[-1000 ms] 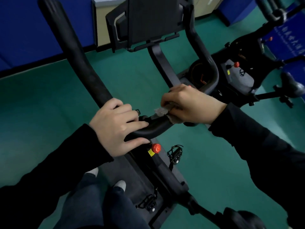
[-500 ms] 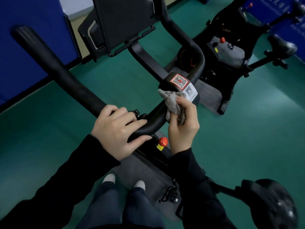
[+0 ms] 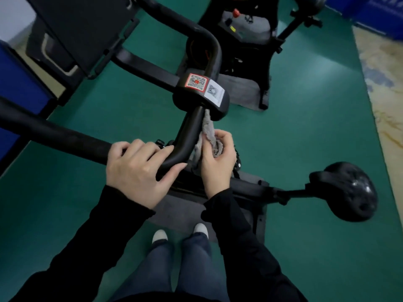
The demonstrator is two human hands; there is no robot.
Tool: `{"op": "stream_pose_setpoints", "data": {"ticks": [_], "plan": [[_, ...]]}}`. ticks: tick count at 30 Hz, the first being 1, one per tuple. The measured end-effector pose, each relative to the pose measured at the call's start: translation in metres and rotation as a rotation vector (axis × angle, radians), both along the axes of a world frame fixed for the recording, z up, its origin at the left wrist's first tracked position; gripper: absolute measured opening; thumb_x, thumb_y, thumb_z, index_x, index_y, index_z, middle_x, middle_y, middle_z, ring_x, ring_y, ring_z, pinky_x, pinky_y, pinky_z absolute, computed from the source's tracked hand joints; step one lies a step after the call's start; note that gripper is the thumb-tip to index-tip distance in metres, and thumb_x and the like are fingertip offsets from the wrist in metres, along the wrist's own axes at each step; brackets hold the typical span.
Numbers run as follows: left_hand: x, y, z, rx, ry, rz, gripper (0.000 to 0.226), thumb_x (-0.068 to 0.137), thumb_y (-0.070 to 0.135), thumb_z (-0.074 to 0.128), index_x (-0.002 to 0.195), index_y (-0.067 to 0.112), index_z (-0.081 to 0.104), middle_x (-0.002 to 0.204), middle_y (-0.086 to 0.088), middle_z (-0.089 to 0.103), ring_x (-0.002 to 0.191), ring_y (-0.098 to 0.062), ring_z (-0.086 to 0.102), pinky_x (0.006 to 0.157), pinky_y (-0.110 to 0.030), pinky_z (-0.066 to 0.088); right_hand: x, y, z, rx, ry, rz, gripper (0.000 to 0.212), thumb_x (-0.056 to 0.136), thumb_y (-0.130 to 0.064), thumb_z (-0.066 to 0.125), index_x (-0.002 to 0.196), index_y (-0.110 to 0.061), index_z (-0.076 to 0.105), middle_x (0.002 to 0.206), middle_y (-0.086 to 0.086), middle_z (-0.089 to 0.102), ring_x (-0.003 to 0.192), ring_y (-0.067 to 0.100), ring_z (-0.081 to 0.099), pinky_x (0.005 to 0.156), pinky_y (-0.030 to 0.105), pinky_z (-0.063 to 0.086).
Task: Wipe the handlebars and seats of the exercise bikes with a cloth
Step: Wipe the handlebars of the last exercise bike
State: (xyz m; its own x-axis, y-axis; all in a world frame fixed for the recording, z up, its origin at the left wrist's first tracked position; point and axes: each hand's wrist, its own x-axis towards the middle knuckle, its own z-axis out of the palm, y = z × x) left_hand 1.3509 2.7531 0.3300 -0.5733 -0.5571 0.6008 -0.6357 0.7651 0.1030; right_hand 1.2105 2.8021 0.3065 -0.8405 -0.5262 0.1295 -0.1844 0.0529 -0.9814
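Cloth (image 3: 208, 132) right of handlebar (image 3: 189, 131)

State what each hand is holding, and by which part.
Left hand grips the handlebar at its bend. Right hand holds the grey cloth by its bunched lower part, against the bar's side.

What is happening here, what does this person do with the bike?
A person stands at an exercise bike and wipes it. The left hand grips the black handlebar at its bend. The right hand holds a grey cloth against the bar, just below the block with the QR stickers. Neither hand touches the seat. A second bike stands behind.
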Motion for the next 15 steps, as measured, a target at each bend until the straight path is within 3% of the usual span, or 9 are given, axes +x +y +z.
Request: {"op": "stream_pose_setpoints", "data": {"ticks": [5, 9, 15], "plan": [[0.002, 0.002, 0.003, 0.031, -0.043, -0.005, 0.038, 0.088, 0.051, 0.058, 0.091, 0.016, 0.073, 0.073, 0.001, 0.066, 0.071, -0.024, 0.060, 0.073, -0.038, 0.036, -0.009, 0.031, 0.000, 0.036, -0.009, -0.068, 0.013, 0.088, -0.013, 0.065, 0.083, -0.022, 0.058, 0.077, -0.010, 0.061, 0.073, 0.006, 0.058, 0.070, 0.025, 0.048], [0.002, 0.003, 0.004, 0.042, -0.054, -0.005, 0.041, 0.089, 0.052, 0.056, 0.094, 0.015, 0.072, 0.077, -0.001, 0.066, 0.073, -0.026, 0.061, 0.075, -0.039, 0.036, -0.021, 0.055, 0.005, 0.051, 0.027, -0.092, 0.011, 0.087, -0.013, 0.066, 0.084, -0.021, 0.059, 0.078, -0.013, 0.061, 0.075, 0.002, 0.057, 0.072, 0.020, 0.046], [-0.015, 0.028, 0.013, 0.081, -0.024, -0.140, 0.047, 0.090, 0.045, 0.055, 0.115, 0.007, 0.065, 0.106, -0.008, 0.067, 0.095, -0.029, 0.062, 0.084, -0.041, 0.041, -0.033, 0.110, 0.010, 0.055, 0.033, -0.035, 0.011, 0.088, -0.017, 0.066, 0.085, -0.025, 0.060, 0.081, -0.014, 0.063, 0.081, 0.006, 0.060, 0.076, 0.019, 0.047]]}}
